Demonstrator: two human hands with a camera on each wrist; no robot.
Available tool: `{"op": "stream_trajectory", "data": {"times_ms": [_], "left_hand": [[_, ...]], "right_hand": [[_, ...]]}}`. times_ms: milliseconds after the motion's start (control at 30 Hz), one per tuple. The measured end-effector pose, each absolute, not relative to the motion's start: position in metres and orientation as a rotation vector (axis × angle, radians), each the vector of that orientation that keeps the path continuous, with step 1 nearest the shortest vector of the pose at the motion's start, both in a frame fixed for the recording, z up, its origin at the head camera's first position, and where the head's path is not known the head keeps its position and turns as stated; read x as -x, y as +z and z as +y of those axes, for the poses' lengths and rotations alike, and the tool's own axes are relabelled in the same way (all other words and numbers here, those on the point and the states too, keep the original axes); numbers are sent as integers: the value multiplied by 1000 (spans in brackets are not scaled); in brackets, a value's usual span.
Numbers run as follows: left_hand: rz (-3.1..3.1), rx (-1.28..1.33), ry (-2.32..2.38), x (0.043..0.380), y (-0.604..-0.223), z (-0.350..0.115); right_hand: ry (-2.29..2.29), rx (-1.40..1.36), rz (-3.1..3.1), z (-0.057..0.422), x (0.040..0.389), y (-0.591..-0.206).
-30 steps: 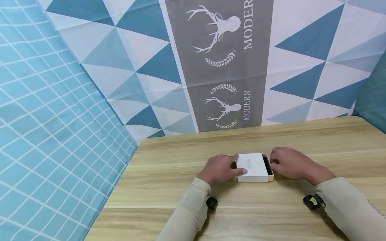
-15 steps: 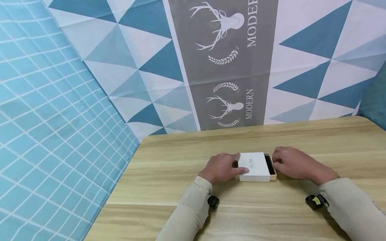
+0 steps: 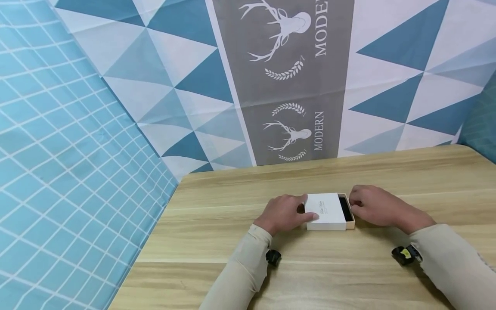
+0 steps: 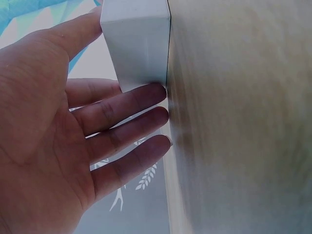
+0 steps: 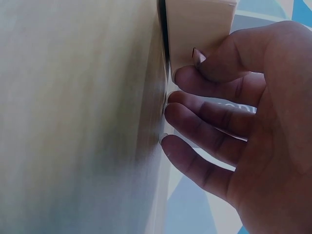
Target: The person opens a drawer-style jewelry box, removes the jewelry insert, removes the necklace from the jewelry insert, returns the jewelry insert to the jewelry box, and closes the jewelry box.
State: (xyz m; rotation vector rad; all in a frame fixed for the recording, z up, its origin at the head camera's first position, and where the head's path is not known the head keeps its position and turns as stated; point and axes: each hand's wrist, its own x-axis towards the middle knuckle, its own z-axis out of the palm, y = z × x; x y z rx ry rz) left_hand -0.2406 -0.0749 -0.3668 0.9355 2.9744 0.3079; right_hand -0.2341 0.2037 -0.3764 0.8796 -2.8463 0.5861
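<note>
A flat white box sleeve (image 3: 327, 209) with small printed lettering lies on the wooden table. From its right end sticks out a short part of the cream drawer (image 3: 350, 225), dark inside. My left hand (image 3: 282, 214) grips the sleeve's left end, thumb at the near edge and fingers at the far side; in the left wrist view the lower fingers extend loosely. At the drawer's end, my right hand (image 3: 373, 206) pinches a small pull tab (image 5: 197, 56) between thumb and forefinger. Its other fingers are bent, with their tips close to the tabletop.
The wooden table (image 3: 217, 241) reaches back to a patterned cloth (image 3: 294, 90) hanging behind it. A blue gridded cloth (image 3: 77, 172) slopes along the left side. Dark teal fabric (image 3: 482, 125) hangs at the right rear corner.
The drawer sticks out slightly further from the sleeve's right end than a second ago, with my right hand a little further right. My left hand keeps its grip; the head view has shifted slightly.
</note>
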Motion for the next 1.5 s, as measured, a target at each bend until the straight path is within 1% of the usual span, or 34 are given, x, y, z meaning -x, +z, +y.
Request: {"op": "stream_trajectory", "data": {"times_ms": [333, 1500], "left_hand": [[2986, -943, 312, 243, -366, -77], [2966, -939, 316, 241, -364, -75]], "right_hand": [[588, -925, -2807, 204, 239, -375], [625, -893, -2844, 210, 238, -377]]}}
